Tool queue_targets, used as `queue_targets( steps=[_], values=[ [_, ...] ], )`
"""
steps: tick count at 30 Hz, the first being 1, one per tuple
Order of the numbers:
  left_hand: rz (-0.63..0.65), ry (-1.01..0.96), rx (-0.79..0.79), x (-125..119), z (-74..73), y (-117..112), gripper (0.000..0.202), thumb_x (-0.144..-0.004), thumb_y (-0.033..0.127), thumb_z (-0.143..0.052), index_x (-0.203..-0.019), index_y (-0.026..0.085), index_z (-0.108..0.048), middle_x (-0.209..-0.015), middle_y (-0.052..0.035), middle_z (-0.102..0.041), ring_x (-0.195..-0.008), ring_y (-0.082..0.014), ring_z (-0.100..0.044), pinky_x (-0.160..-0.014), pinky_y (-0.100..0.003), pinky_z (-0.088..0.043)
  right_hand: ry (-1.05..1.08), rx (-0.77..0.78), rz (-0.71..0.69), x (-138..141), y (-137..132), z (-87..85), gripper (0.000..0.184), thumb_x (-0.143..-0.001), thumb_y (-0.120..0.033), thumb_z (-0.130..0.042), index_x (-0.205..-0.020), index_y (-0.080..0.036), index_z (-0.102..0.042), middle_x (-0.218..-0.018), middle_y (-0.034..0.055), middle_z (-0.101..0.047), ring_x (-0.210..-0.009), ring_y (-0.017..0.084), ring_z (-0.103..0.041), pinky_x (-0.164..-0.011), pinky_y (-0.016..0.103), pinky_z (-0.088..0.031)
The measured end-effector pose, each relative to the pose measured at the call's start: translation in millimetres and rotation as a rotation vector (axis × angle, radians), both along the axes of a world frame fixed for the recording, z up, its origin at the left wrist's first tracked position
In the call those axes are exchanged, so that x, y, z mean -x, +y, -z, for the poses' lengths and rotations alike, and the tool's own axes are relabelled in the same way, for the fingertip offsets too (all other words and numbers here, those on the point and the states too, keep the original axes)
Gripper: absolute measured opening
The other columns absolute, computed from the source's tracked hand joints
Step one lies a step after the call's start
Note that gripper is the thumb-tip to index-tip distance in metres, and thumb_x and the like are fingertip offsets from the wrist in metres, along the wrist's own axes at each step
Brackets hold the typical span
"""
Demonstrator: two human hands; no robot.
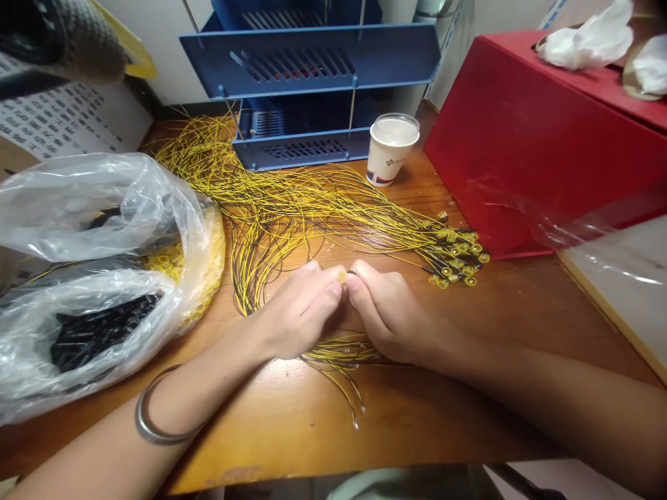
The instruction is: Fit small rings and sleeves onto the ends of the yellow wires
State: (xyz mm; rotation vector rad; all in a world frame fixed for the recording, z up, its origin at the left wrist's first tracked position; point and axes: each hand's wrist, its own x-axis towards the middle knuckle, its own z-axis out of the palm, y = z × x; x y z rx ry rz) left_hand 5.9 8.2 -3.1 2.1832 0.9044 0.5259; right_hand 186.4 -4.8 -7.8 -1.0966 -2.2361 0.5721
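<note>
— Yellow wire all over the wood bench [469, 417]. What's in the hands?
— L hand [299, 316] & R hand [388, 312] meet tip to tip at ctr frame. Each grip is pinched tight on one small yellow piece [342, 276], held btwn thumbs & forefingers just above the bench. A dark bit shows at the R thumb tip; can't tell what it is.
— Where's the rest of the wire?
— Loose wires [292, 208] fan out behind the hands, from the foot of the blue tray rack [313, 55] across to the R. They end in a cluster of yellow caps [458, 257] just beside the red box [521, 139]. A short bundle [338, 351] lies under both palms, w/ its ends trailing toward the near edge.
— L side?
— Clear plastic bag [104, 208], mouth open toward the hands, w/ black parts [94, 333] inside & more yellow bits at its rim. Metal bangle [151, 410] on the L wrist.
— Bkgd?
— Paper cup [390, 149] w/ clear lid, upright, btwn rack & box, wires running near its base. White tissue [588, 38] on top of the box. Clear film [599, 229] over a pale board at far R.
</note>
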Motion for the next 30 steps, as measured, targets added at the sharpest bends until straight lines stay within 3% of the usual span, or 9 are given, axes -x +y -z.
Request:
queue_targets(
  steps=[30],
  values=[
    [0.030,-0.003,-0.024,1.0,-1.0,1.1,0.038,-0.103,0.033,-0.018,-0.072,0.019,-0.036,-0.068,0.0001,-0.044,-0.065,-0.0161,-0.036,-0.067,-0.035,-0.029,-0.006,0.011,-0.002,-1.8,-0.1,-0.4,0.028,-0.101,-0.023,-0.027,-0.075,-0.021,-0.036,-0.062,-0.0020,-0.044,-0.053,0.012,-0.041,-0.056,0.029,-0.024]
  ],
)
